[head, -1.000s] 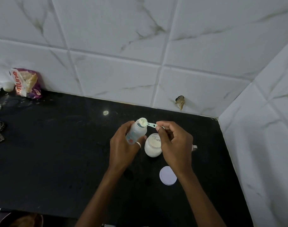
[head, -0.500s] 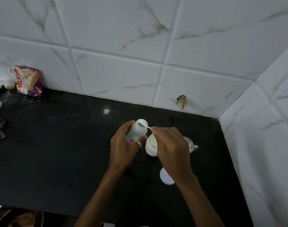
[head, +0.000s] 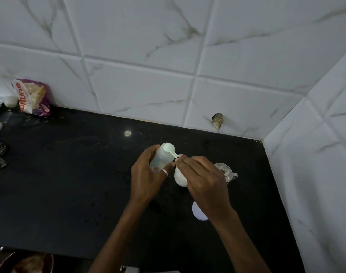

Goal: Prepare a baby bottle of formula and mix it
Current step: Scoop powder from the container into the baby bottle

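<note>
Tilting the bottle (head: 162, 159) at frame centre in our closed left hand (head: 146, 178), mouth toward upper right, we pinch the scoop (head: 173, 154) with right hand (head: 204, 183) fingers at its rim

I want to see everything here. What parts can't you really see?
- Formula jar: mostly hidden behind the right hand, head view.
- White lid: partly covered by the right wrist.
- Baby bottle: print partly hidden by the left hand.
- Scoop: too small to tell how full.
- Bowl: cut off by the bottom edge.
</note>
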{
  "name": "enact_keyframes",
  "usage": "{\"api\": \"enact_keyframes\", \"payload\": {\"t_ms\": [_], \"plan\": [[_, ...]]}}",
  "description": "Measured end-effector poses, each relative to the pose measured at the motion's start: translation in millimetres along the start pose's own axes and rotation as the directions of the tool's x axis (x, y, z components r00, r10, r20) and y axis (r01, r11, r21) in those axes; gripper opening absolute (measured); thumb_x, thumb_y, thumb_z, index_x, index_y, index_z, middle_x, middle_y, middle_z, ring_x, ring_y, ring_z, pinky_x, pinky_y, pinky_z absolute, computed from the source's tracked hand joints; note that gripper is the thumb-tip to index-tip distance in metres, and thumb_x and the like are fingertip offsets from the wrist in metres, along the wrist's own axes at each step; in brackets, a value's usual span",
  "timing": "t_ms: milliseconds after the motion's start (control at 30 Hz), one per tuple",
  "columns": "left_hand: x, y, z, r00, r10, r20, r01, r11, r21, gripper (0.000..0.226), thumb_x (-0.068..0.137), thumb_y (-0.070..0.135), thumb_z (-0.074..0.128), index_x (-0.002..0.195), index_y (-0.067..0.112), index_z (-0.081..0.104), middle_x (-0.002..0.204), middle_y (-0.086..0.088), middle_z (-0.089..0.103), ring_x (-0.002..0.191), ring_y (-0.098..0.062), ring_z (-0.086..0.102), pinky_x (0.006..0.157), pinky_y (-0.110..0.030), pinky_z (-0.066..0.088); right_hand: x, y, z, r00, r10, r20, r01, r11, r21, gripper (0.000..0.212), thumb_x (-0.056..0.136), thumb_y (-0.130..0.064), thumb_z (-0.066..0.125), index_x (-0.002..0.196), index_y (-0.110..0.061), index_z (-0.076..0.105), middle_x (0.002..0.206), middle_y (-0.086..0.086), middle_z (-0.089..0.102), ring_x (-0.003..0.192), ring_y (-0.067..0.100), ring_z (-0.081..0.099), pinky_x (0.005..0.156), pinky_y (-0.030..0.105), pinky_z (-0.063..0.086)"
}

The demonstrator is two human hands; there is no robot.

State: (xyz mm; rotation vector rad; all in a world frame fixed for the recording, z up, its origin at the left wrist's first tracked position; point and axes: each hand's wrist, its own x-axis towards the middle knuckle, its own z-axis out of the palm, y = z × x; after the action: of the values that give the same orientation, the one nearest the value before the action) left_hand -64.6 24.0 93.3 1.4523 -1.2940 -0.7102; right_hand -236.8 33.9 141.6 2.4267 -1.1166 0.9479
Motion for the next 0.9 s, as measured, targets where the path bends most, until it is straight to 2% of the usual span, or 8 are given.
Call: {"api": "enact_keyframes", "payload": {"t_ms": [167, 367, 500, 567, 633, 733, 800, 900], "plan": [[-1, -1, 0, 1.000, -0.003, -0.006, 0.003, 1.000, 0.003, 0.062, 0.076, 0.031, 0.088, 0.131, 0.023, 0.060, 0.118, 0.015, 0.064, 0.108, 0.011, 0.060, 0.083, -0.002, 0.048, -2, -1, -1, 1.000, -0.011, -0.016, 0.011, 1.000, -0.015, 0.019, 0.097, -0.004, 0.061, 0.111, -0.004, 0.075, 0.111, 0.010, 0.076, 0.098, 0.022, 0.072, 0.078, 0.034, 0.061], [-3, -3, -1, 1.000, -0.003, -0.003, 0.003, 1.000, 0.005, 0.063, 0.076, 0.032, 0.088, 0.132, 0.023, 0.059, 0.120, 0.015, 0.064, 0.111, 0.010, 0.060, 0.083, -0.004, 0.049, -4, -2, -1, 0.999, -0.010, -0.031, 0.009, 1.000, -0.019, 0.024, 0.102, -0.004, 0.053, 0.112, -0.004, 0.075, 0.111, 0.010, 0.076, 0.098, 0.022, 0.072, 0.078, 0.036, 0.060], [-4, -2, 0, 1.000, -0.008, -0.009, 0.008, 1.000, 0.007, 0.063, 0.076, 0.029, 0.089, 0.131, 0.023, 0.060, 0.120, 0.015, 0.064, 0.109, 0.007, 0.061, 0.084, -0.006, 0.050, -2, -6, -4, 0.997, -0.003, -0.081, 0.002, 1.000, -0.017, 0.035, 0.106, -0.006, 0.042, 0.109, -0.004, 0.077, 0.109, 0.009, 0.077, 0.095, 0.023, 0.073, 0.076, 0.036, 0.060], [-4, -2, 0, 1.000, -0.010, -0.002, 0.010, 1.000, 0.005, 0.063, 0.075, 0.029, 0.089, 0.131, 0.025, 0.059, 0.118, 0.017, 0.063, 0.109, 0.011, 0.060, 0.084, -0.006, 0.049, -2, -8, -5, 0.995, -0.003, -0.096, 0.000, 1.000, -0.029, 0.038, 0.107, -0.006, 0.039, 0.107, -0.004, 0.077, 0.109, 0.008, 0.077, 0.094, 0.023, 0.073, 0.075, 0.035, 0.060], [-4, -1, -1, 1.000, -0.009, 0.000, 0.009, 1.000, 0.008, 0.063, 0.076, 0.028, 0.089, 0.131, 0.026, 0.058, 0.115, 0.021, 0.062, 0.108, 0.018, 0.057, 0.084, -0.001, 0.047, -2, -9, -5, 0.995, -0.003, -0.097, -0.001, 0.999, -0.044, 0.038, 0.107, -0.006, 0.040, 0.108, -0.005, 0.078, 0.109, 0.007, 0.077, 0.094, 0.022, 0.073, 0.075, 0.034, 0.059], [-4, -3, -1, 1.000, -0.012, 0.003, 0.012, 1.000, 0.015, 0.063, 0.076, 0.026, 0.088, 0.132, 0.024, 0.058, 0.117, 0.020, 0.061, 0.107, 0.018, 0.057, 0.084, 0.000, 0.046, -3, -10, -5, 0.995, -0.009, -0.101, 0.002, 0.997, -0.073, 0.037, 0.107, -0.008, 0.041, 0.107, -0.007, 0.078, 0.109, 0.005, 0.078, 0.094, 0.020, 0.073, 0.074, 0.031, 0.057], [-4, -3, -1, 1.000, -0.014, 0.007, 0.014, 0.999, 0.033, 0.064, 0.076, 0.025, 0.088, 0.133, 0.022, 0.058, 0.121, 0.016, 0.061, 0.106, 0.015, 0.057, 0.082, 0.001, 0.045, -3, -10, -4, 0.994, -0.011, -0.111, 0.002, 0.997, -0.080, 0.036, 0.106, -0.007, 0.043, 0.105, -0.007, 0.079, 0.108, 0.005, 0.078, 0.093, 0.019, 0.073, 0.073, 0.030, 0.057], [-4, -5, 0, 1.000, -0.006, 0.002, 0.006, 0.999, 0.040, 0.065, 0.077, 0.023, 0.088, 0.134, 0.020, 0.058, 0.124, 0.014, 0.061, 0.108, 0.004, 0.059, 0.083, 0.000, 0.044, -4, -11, 0, 0.993, 0.001, -0.121, -0.011, 0.996, -0.085, 0.024, 0.102, -0.005, 0.054, 0.105, -0.008, 0.078, 0.109, 0.004, 0.078, 0.094, 0.019, 0.073, 0.070, 0.033, 0.058]]}}
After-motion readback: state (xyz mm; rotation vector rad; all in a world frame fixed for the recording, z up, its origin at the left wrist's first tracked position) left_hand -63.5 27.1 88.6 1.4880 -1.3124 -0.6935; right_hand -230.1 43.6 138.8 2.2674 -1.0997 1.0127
